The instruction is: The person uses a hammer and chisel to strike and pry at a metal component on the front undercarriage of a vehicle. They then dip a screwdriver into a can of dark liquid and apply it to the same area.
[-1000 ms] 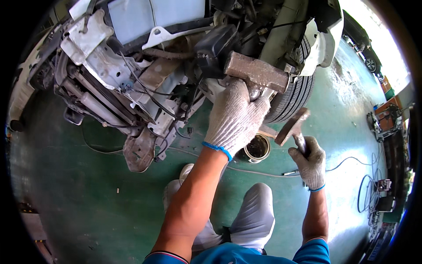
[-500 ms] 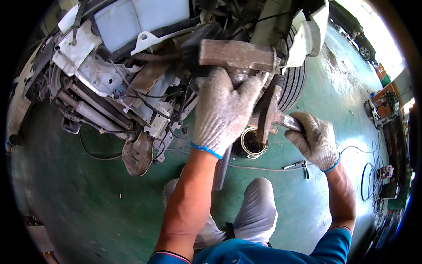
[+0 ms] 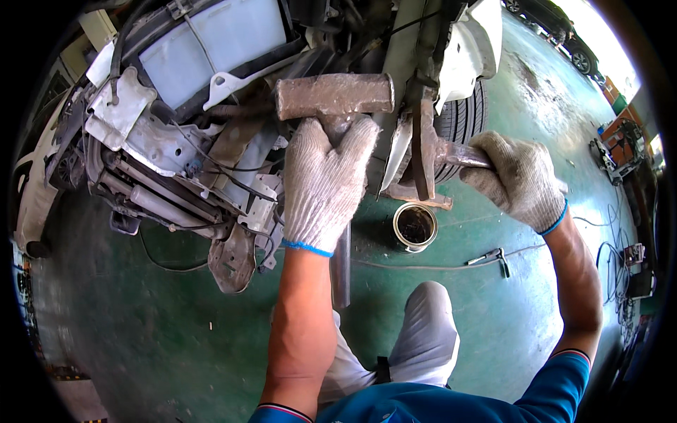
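My left hand (image 3: 328,180), in a white knit glove with a blue cuff, is closed around the handle of a sledgehammer (image 3: 335,96), just below its rusty head. The handle runs down under my wrist and its lower end shows beside my forearm. My right hand (image 3: 518,180), gloved alike, grips the handle of a smaller hammer (image 3: 425,144). That hammer's narrow head stands upright in front of the bent pale metal edge (image 3: 397,156) of the car body; whether they touch I cannot tell. A gap separates the sledgehammer head from this edge.
The stripped car front (image 3: 159,137), with bent brackets and loose wires, fills the upper left. Behind the small hammer is a tyre (image 3: 463,127). An open tin can (image 3: 416,247) with dark contents stands on the green floor (image 3: 486,310), near a hose (image 3: 395,267) and a small air gun (image 3: 493,259).
The sledgehammer has shifted left, away from the pale metal edge. My right hand has lifted the smaller hammer higher in view, and the tin can below shows more fully. The view has turned slightly.
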The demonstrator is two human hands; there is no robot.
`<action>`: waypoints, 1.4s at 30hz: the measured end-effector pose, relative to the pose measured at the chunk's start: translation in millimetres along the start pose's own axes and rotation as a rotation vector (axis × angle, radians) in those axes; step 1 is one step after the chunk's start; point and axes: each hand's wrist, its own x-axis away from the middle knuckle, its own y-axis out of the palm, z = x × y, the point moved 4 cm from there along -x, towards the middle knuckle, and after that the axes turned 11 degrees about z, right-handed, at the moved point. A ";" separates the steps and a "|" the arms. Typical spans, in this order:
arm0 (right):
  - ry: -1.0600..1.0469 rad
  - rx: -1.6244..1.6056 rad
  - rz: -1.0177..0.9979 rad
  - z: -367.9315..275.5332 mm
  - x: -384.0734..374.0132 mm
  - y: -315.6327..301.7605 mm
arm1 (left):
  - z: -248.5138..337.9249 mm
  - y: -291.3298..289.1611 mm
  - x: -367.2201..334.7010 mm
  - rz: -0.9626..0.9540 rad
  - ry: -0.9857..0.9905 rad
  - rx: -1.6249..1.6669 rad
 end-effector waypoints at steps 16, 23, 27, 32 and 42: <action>-0.030 0.062 0.059 5.6 -2.0 -12.2 | 1.7 -6.1 -2.1 0.023 -0.014 0.096; 0.027 0.034 0.039 1.5 2.1 -9.5 | -2.1 -6.5 -1.3 0.034 0.007 0.045; -0.106 0.097 0.021 -17.7 10.5 3.5 | -0.8 -7.3 -1.7 0.020 -0.041 0.094; -0.440 0.047 -0.458 -86.8 22.3 5.4 | -2.1 -8.6 -2.4 0.025 -0.054 0.108; -0.058 -0.015 0.017 -19.3 -0.4 6.4 | 4.1 -16.7 -3.2 0.035 -0.090 0.064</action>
